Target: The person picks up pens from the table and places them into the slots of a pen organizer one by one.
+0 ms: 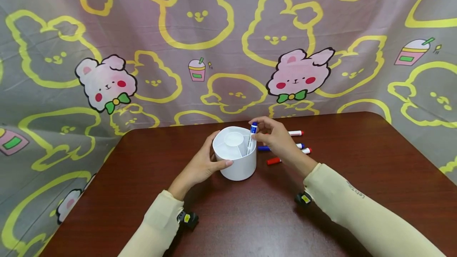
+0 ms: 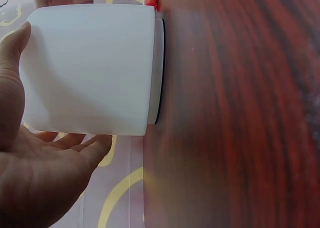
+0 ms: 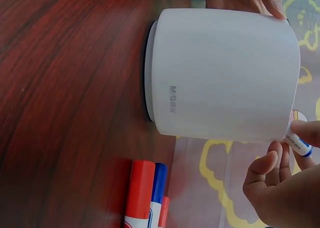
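Fingers of our right hand (image 1: 276, 138) pinch a blue-capped marker (image 1: 251, 138) near its cap, tip down, lowering it into one compartment of the white holder (image 1: 235, 154). Our left hand (image 1: 201, 165) cups the holder's side w/ curled fingers, steadying it on the worktop (image 1: 357, 177). Three spare markers (image 1: 285, 148) lie just right of it, within reach.

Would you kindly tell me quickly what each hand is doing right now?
Left hand: grips the side of the white pen holder.
Right hand: pinches a blue-capped marker whose lower end is inside the holder.
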The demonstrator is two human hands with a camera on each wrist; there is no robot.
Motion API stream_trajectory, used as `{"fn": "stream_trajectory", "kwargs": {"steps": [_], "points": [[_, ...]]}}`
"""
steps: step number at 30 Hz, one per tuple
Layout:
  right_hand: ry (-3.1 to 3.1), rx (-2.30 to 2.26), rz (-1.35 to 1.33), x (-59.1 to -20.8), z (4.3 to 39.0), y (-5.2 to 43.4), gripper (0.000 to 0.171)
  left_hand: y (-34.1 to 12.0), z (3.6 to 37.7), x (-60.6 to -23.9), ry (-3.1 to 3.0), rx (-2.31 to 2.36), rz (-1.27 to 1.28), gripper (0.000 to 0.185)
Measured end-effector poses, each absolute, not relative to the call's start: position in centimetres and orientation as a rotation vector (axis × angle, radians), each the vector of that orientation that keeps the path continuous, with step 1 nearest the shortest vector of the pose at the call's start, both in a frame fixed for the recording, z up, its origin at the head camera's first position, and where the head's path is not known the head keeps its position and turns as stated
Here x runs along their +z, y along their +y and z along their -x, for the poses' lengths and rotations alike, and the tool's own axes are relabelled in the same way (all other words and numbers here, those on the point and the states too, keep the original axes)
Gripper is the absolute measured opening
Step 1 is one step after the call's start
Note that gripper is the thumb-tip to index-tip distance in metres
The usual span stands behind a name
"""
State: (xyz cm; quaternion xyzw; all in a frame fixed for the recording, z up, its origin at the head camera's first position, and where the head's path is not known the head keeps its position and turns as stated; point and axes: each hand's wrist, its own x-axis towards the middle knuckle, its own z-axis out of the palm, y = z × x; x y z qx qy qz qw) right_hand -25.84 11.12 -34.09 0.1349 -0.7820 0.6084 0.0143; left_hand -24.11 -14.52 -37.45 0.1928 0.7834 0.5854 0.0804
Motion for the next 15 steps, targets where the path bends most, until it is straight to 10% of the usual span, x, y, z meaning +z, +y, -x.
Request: {"fn": "stream_trajectory", "kwargs": {"steps": [15], "points": [[-2.429, 1.853, -0.442, -34.67, 26.05, 11.09, 0.035, -14.48, 24.20, -37.65, 2.333, 1.759, -0.584, 0.100]]}}
